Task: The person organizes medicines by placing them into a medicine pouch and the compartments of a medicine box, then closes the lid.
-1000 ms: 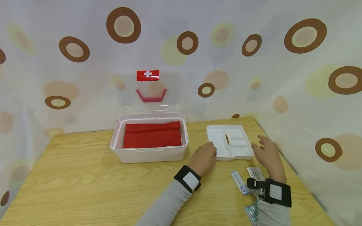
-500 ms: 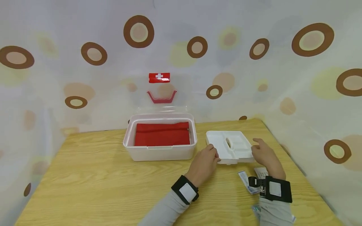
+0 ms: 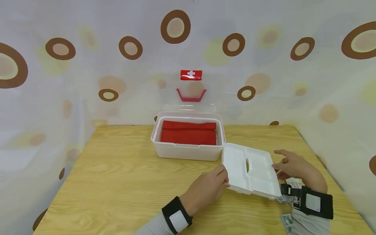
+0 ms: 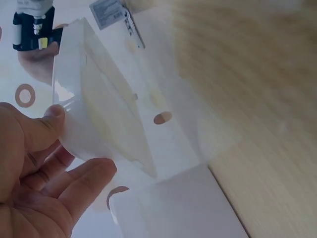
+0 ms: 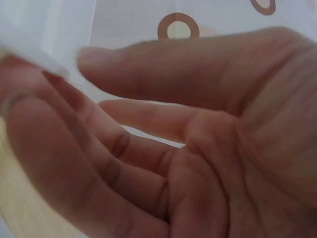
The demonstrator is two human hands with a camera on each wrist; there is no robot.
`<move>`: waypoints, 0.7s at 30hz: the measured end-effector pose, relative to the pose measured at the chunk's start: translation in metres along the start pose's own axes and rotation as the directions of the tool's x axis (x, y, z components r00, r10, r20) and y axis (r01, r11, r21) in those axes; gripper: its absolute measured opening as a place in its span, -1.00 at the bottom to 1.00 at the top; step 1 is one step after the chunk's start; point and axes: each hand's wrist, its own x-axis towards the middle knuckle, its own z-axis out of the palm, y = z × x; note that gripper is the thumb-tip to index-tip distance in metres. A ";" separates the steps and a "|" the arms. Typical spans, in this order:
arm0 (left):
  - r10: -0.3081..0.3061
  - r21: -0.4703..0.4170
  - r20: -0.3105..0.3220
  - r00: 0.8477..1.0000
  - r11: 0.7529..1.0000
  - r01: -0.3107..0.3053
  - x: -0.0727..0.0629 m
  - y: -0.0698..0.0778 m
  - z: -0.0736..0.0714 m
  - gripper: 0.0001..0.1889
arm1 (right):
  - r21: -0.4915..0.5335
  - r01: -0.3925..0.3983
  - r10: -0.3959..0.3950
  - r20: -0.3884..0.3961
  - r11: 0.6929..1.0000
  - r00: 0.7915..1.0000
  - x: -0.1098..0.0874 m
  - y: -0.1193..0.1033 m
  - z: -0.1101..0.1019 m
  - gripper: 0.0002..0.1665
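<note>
In the head view, a white compartment tray (image 3: 235, 160) with a slotted handle ridge is tilted above the wooden table. My left hand (image 3: 204, 189) pinches its left edge; thumb and fingertips show on the tray wall (image 4: 72, 119) in the left wrist view. Along the opposite edge is my right hand (image 3: 301, 169). Loosely bent, its fingers (image 5: 54, 153) bear the tray's edge from below, while the thumb (image 5: 148, 74) stands apart from it. Left of the tray, nearly meeting its corner, stands a white plastic box (image 3: 188, 152) with a red zippered pouch (image 3: 189, 134) inside.
The box's clear lid, with a red handle (image 3: 191, 99) and a red white-cross label (image 3: 191, 75), stands raised against the patterned backdrop. Flat packets (image 3: 294, 183) and a blister pack (image 3: 286, 220) lie by the right forearm, partly hidden.
Both hands have raised the tray off the table and tilted it, bringing it left toward the box. The right hand's fingers have come under its edge. The head view has turned right-to-left.
</note>
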 end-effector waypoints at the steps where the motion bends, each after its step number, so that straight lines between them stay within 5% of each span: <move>1: 0.004 0.003 0.005 1.000 1.000 -0.004 -0.005 0.001 -0.002 -0.91 | -0.004 0.003 -0.003 0.022 1.000 1.000 0.001 0.000 0.001 -0.10; 5: -0.007 0.027 0.063 0.998 1.000 0.005 -0.025 0.005 -0.011 -0.91 | -0.005 0.036 -0.035 0.122 0.999 0.992 0.006 -0.003 0.008 -0.14; 11: -0.072 0.056 0.102 0.992 0.996 0.066 -0.065 0.001 -0.028 -0.91 | 0.017 0.120 -0.121 0.233 0.993 0.965 0.015 -0.024 0.035 -0.47; 21: -0.077 0.157 0.072 0.994 0.985 0.065 -0.125 -0.024 -0.044 -0.82 | -0.252 0.202 -0.171 0.142 0.946 0.975 0.032 -0.073 0.106 -0.52</move>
